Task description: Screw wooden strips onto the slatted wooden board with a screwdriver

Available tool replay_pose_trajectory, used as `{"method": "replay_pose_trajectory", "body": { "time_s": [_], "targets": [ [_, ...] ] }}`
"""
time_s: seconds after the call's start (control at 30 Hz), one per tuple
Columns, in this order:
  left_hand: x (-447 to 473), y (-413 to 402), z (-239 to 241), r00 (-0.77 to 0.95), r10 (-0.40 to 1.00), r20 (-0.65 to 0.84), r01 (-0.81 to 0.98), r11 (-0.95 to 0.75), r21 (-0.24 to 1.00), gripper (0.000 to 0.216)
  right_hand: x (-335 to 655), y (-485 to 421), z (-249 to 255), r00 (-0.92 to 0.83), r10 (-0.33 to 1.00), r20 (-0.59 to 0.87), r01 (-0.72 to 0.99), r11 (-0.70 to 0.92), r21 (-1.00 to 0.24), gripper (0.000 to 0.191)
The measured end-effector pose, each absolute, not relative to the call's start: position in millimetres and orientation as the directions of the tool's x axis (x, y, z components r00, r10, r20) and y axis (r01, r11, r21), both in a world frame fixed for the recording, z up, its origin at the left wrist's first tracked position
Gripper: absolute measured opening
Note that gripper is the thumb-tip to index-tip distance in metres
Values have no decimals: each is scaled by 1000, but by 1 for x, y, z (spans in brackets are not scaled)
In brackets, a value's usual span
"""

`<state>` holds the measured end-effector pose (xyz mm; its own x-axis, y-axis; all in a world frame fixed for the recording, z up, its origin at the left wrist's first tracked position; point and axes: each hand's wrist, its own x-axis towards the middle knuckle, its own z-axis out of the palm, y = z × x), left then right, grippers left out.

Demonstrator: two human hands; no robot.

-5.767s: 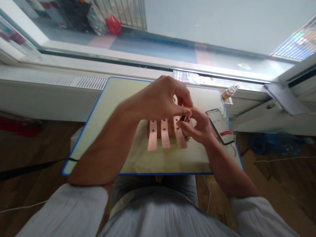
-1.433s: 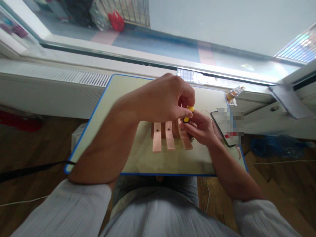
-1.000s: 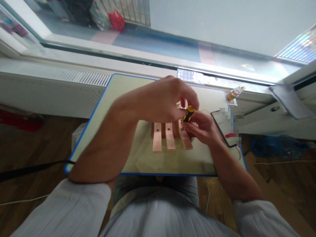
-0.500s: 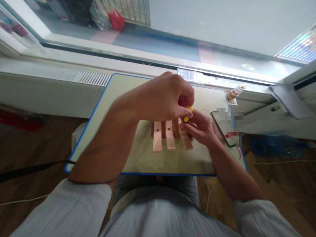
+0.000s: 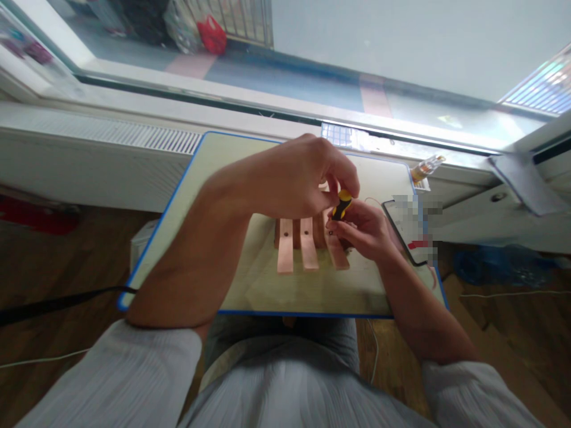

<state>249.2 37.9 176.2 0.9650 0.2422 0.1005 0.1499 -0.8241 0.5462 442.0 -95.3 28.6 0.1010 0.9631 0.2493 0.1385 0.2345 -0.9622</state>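
A small screwdriver with a yellow and black handle (image 5: 342, 204) stands over the rightmost of three copper strips (image 5: 307, 250) on the blue-edged table (image 5: 209, 178). My left hand (image 5: 298, 178) is curled above it, its fingertips pinching the handle top. My right hand (image 5: 363, 229) is closed round the lower part of the tool, right beside the rightmost strip. Both hands hide the strips' far ends and the screwdriver tip.
A phone (image 5: 408, 235) lies on the table's right side. A small bottle (image 5: 426, 166) and a clear blister tray (image 5: 339, 135) rest on the window sill behind. A black cable (image 5: 57, 303) runs to the table's left edge. My lap is under the near edge.
The screwdriver handle has tipped to and fro between my fingers. My left fingers shifted on its top. The strips and the phone have stayed where they were.
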Motion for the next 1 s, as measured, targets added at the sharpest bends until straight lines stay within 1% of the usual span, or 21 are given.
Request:
{"method": "replay_pose_trajectory", "body": {
  "time_s": [0.07, 0.23, 0.33, 0.47, 0.63, 0.73, 0.83, 0.93, 1.0],
  "targets": [
    [249, 37, 177, 965, 243, 99, 151, -823, 548, 42, 441, -95, 28, 105, 955, 278, 167, 258, -952, 23],
    [249, 38, 175, 947, 290, 138, 167, -811, 561, 31, 439, -94, 27, 104, 939, 329, 172, 309, -935, 23],
    [251, 39, 173, 932, 322, 166, 186, -820, 542, 24, 439, -92, 24, 124, 929, 350, 214, 319, -923, 27],
    [252, 39, 172, 925, 335, 181, 197, -829, 524, 21, 440, -91, 18, 136, 938, 318, 191, 290, -938, 30],
    [250, 40, 171, 934, 313, 171, 182, -830, 527, 22, 439, -93, 20, 150, 948, 280, 206, 247, -947, 31],
    [250, 41, 170, 934, 305, 185, 174, -842, 510, 23, 439, -96, 29, 136, 966, 220, 147, 200, -969, 29],
    [250, 42, 169, 938, 280, 204, 146, -853, 502, 24, 440, -100, 39, 123, 977, 173, 66, 166, -984, 32],
    [250, 42, 170, 944, 242, 223, 101, -858, 504, 24, 441, -102, 43, 106, 981, 162, 61, 157, -986, 30],
    [250, 41, 171, 947, 240, 214, 102, -855, 508, 26, 442, -102, 41, 99, 983, 157, 65, 151, -986, 28]
  ]
}}
